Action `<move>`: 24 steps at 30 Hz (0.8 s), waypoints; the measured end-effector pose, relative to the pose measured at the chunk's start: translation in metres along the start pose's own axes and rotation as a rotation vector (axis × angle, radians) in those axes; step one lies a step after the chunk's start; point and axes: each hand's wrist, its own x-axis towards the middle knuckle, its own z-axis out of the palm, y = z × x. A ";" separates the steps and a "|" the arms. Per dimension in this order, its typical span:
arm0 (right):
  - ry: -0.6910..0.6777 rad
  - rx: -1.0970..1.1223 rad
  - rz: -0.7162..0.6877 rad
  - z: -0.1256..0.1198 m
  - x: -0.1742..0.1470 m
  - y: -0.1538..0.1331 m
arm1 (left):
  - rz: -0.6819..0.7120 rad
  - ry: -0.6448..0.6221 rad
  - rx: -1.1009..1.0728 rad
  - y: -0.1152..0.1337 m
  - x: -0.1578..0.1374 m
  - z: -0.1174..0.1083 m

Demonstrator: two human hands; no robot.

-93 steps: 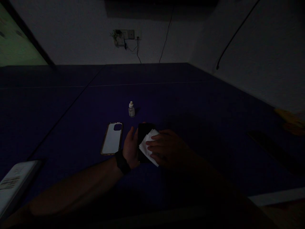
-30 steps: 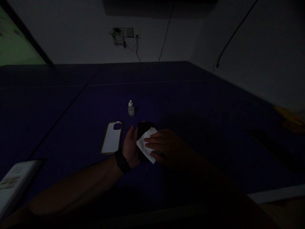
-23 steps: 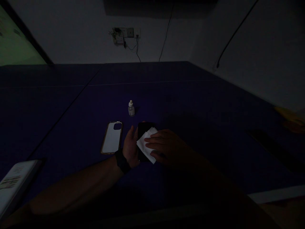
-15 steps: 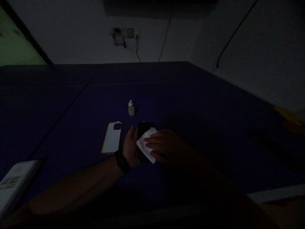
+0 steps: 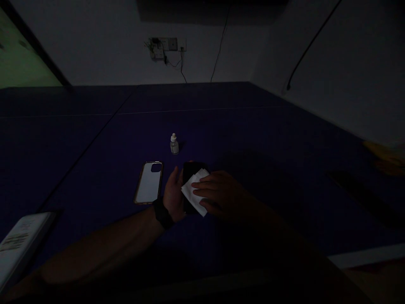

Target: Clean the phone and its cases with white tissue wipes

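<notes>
Head view, dim light: a dark phone (image 5: pixel 190 173) lies flat on the blue bench (image 5: pixel 253 139), and the wiping of its face looks to be under way rather than finished. The left hand (image 5: pixel 174 196) is cupped against the phone's left edge, steadying it, fingers curled loosely on the rim rather than clenched. The right hand (image 5: pixel 218 194) lies flat with its fingers spread on a folded white cloth (image 5: pixel 193 192), pressing it onto the phone's lower half. The top part of the phone shows bare beyond the cloth, so I judge at least that stretch is yet to be covered; whether the glass is clean cannot be told in this darkness. A phone case (image 5: pixel 148 183) with a pale inside lies empty just left of the left hand, off the phone, and a small dropper bottle (image 5: pixel 174 144) stands upright and capped a little beyond both. By count: one phone, one cloth, one case, one bottle, two hands, and one black band on the left wrist (image 5: pixel 162 214). A white printed card or box (image 5: pixel 19 247) sits at the near left edge, well apart.
</notes>
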 end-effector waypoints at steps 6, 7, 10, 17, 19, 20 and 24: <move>0.020 0.001 -0.004 0.004 -0.001 0.002 | 0.007 0.009 0.019 0.000 0.000 -0.001; 0.021 0.007 -0.006 0.004 -0.001 0.002 | 0.012 0.010 0.013 0.000 0.000 -0.001; 0.019 0.025 -0.007 0.002 -0.001 0.002 | 0.014 0.015 0.006 0.000 0.000 0.001; -0.002 0.017 0.007 0.002 0.000 0.000 | 0.004 -0.027 0.004 0.000 0.001 -0.003; 0.006 0.018 -0.003 0.004 -0.001 0.000 | 0.011 -0.041 0.005 0.000 0.001 -0.005; 0.008 0.017 -0.006 0.005 -0.001 0.000 | 0.014 -0.047 0.004 0.000 0.002 -0.005; 0.063 -0.013 0.018 0.007 -0.001 0.002 | 0.019 -0.071 0.003 0.000 0.002 -0.005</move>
